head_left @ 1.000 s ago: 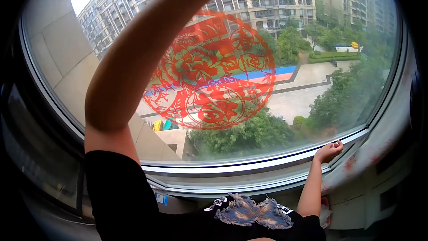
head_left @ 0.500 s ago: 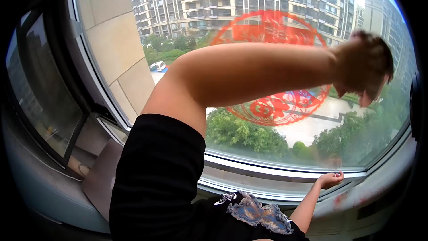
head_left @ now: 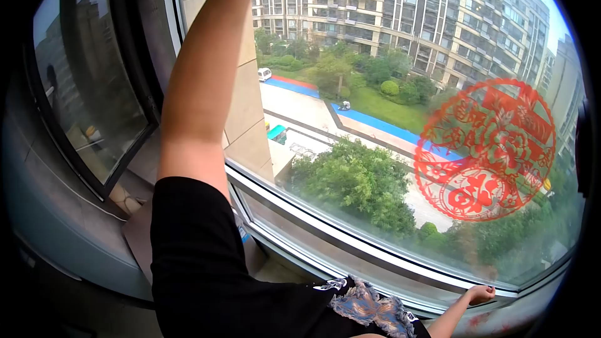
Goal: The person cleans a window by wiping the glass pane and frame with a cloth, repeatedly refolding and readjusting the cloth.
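My left arm (head_left: pixel 200 81), in a black short sleeve, reaches up along the left side of the window. Its hand lies beyond the top edge of the view. Low on the right, my right hand (head_left: pixel 481 294) is near the bottom frame of the window with its fingers curled in. Whether anything is inside those fingers is hidden. A large window pane (head_left: pixel 350 175) fills most of the view. On it sits a round red paper-cut decoration (head_left: pixel 494 150) with flower patterns, above my right hand.
An open dark-framed casement (head_left: pixel 94 81) stands at the left. Below the pane runs a pale metal window frame (head_left: pixel 325 238). Outside are apartment buildings (head_left: pixel 350 0), a leafy tree (head_left: pixel 357 181) and a parked white van (head_left: pixel 264 74).
My left arm has swung from across the pane at the right to the upper left, taking its hand out of view. The view has turned left. My right hand stays low by the frame.
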Motion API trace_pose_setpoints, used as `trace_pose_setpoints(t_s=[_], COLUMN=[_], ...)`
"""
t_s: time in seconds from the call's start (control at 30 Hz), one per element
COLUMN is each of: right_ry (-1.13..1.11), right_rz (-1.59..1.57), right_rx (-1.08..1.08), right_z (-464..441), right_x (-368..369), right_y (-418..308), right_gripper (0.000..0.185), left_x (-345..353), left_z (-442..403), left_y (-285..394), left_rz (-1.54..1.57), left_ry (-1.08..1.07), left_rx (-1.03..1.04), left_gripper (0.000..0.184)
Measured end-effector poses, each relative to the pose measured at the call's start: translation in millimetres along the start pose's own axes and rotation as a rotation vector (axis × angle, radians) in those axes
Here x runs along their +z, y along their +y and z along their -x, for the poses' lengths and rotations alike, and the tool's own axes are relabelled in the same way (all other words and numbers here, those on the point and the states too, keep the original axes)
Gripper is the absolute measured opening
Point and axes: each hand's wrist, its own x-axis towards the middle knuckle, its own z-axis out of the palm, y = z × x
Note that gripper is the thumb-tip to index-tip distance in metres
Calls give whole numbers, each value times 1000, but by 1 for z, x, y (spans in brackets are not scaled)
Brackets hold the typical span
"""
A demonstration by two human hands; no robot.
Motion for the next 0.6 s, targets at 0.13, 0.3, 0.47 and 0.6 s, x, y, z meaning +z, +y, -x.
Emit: trace_pose_setpoints(t_s=[0.13,0.3,0.47,0.6], right_ry=[14,90,59,57], right_rz=[13,-3,28,46], right_rx=[-4,10,7,19], right_z=[-13,-13,-16,-16], right_x=[7,7,7,6], right_y=[10,8,5,5], right_gripper=[30,29,30,28], left_x=[-88,-140,-134,-129], left_z=[66,200,335,390], left_y=[-118,-198,-178,-143], left_rz=[24,-691,-715,-809], left_ry=[148,256,135,-5], left_rx=[-261,137,-28,-163], left_gripper=[23,70,79,73])
